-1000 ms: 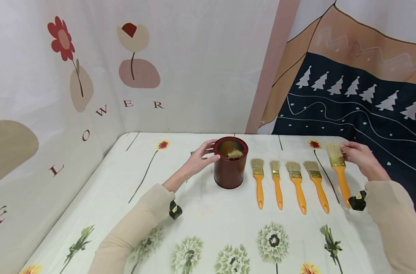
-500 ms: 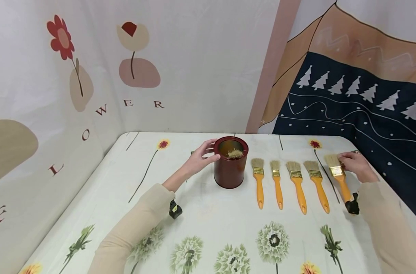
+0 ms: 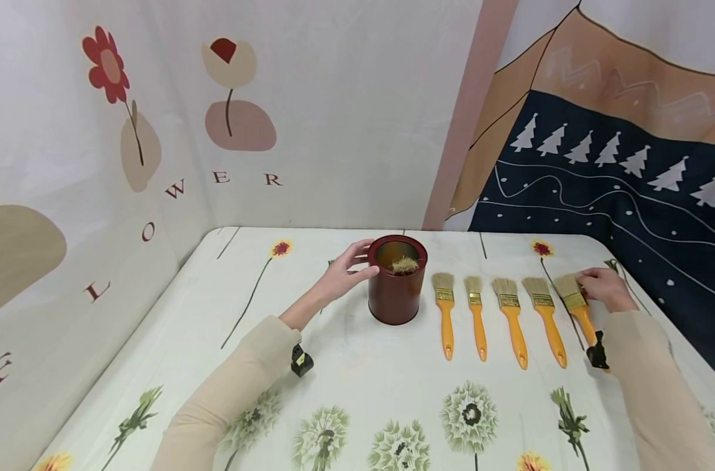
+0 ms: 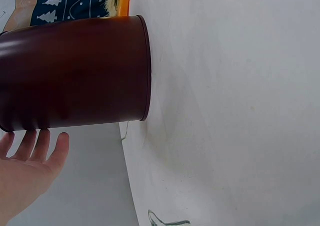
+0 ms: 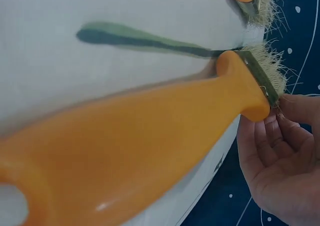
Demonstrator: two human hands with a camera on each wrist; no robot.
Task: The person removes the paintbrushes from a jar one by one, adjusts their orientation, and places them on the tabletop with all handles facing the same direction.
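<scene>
A dark red can stands upright at the middle back of the table, a tuft of pale bristles showing inside its mouth. Fingertips of my left hand touch the can's left side near the rim, the fingers spread; the left wrist view shows this hand too. At the far right, my right hand pinches the edge of a wide paintbrush near its metal band, between thumb and fingers. Its orange handle points towards me; its tip is partly hidden by the wrist camera.
Several orange-handled paintbrushes lie side by side between the can and my right hand, bristles away from me. A flower-printed white cloth covers the table. Printed curtains hang behind and at both sides.
My right hand has brought the wide paintbrush nearer and leftwards, towards the row of brushes. The left hand and the can have stayed in place.
</scene>
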